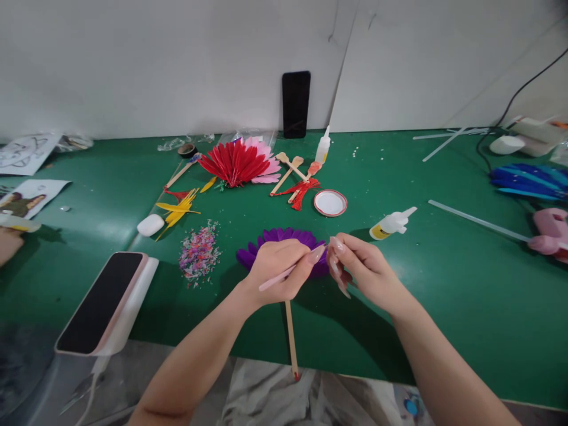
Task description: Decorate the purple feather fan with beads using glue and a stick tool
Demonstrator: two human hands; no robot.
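My left hand (281, 269) is closed round a slim pink tool (277, 279), held like a pen, its tip end by my right fingers. My right hand (366, 269) is beside it, thumb and index finger pinched; anything between them is too small to make out. Beneath both hands lies a purple feather fan (286, 235), partly covered by them. Its wooden handle (291, 340) points toward me and ends in a red tip at the table's edge. Right of the fan, a white glue bottle (390, 225) lies tilted on the green table (444, 307).
Behind are a red feather fan (235, 164), small wooden spoons (290, 176), a round white lid (331, 203) and a standing phone (296, 105). Left are colourful flakes (199, 253), yellow feathers (180, 207) and another phone (104, 302). A pink glue gun (550, 231) lies right. Another person's hand (9, 244) shows far left.
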